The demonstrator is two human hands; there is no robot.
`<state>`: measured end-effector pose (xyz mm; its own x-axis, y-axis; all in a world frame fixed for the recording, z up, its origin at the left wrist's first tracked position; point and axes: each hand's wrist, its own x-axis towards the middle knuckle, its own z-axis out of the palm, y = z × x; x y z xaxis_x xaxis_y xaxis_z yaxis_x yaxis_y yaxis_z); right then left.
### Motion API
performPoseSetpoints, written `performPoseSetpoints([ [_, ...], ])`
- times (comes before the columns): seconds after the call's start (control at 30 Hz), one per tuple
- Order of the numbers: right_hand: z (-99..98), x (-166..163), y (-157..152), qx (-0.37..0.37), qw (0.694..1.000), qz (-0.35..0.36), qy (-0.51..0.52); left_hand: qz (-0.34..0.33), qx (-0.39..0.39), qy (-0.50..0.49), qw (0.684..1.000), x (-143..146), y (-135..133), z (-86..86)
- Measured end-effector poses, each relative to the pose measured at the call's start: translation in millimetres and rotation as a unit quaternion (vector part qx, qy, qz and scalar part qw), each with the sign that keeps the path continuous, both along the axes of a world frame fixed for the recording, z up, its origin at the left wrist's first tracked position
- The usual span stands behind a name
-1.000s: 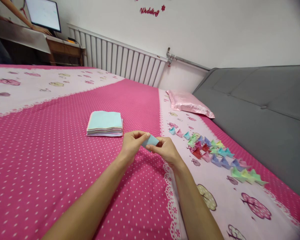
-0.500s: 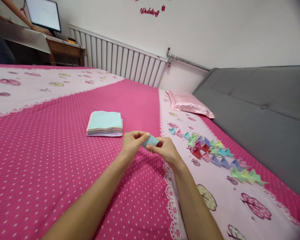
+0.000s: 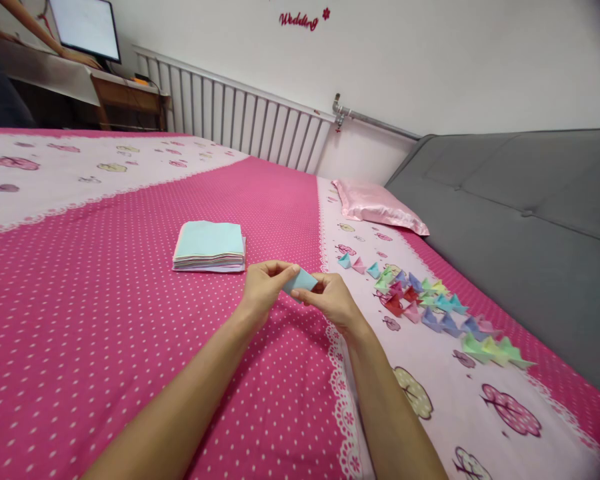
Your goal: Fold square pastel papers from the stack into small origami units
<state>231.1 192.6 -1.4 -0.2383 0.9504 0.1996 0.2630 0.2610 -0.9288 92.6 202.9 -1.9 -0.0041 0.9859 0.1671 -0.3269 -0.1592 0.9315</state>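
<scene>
A small folded piece of light blue paper [image 3: 301, 281] is held between both my hands above the pink dotted bedspread. My left hand [image 3: 266, 285] pinches its left end between thumb and fingers. Closed on the right end is my right hand [image 3: 331, 298], its thumb lying across the near side. Beyond my left hand lies a stack of square coloured paper [image 3: 209, 241] with a light blue sheet on top. To the right of my right hand, several folded paper boats [image 3: 433, 303] in blue, pink, red, green, yellow and purple stand in rows.
A pink satin pillow [image 3: 379, 207] lies against the grey headboard [image 3: 520, 187]. A white radiator [image 3: 235, 100] runs along the wall behind the bed. At the far left, another person's arm [image 3: 35, 30] reaches over a desk [image 3: 125, 97] with a monitor [image 3: 86, 28].
</scene>
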Motion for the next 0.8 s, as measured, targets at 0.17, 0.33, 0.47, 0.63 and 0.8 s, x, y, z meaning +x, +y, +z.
performPoseSetpoints([
  [0.17,-0.9,-0.8,0.0,-0.003,1.000,0.000,0.006,0.002,0.001,-0.001,1.000,0.7,-0.2,0.1],
  [0.33,0.4,-0.2,-0.9,-0.003,0.999,0.010,0.032,0.012,-0.001,0.000,1.000,-0.3,0.1,0.0],
  [0.47,10.2,5.0,-5.7,0.017,0.999,0.048,0.018,0.019,0.002,0.009,1.000,-4.1,1.5,-0.6],
  [0.63,17.7,11.4,-8.7,0.063,0.992,0.112,0.004,0.033,-0.003,0.014,0.999,-6.4,3.0,-2.4],
  [0.8,13.3,13.1,-5.6,0.066,0.992,0.106,-0.027,0.020,-0.016,0.008,1.000,-5.5,2.5,-3.4],
])
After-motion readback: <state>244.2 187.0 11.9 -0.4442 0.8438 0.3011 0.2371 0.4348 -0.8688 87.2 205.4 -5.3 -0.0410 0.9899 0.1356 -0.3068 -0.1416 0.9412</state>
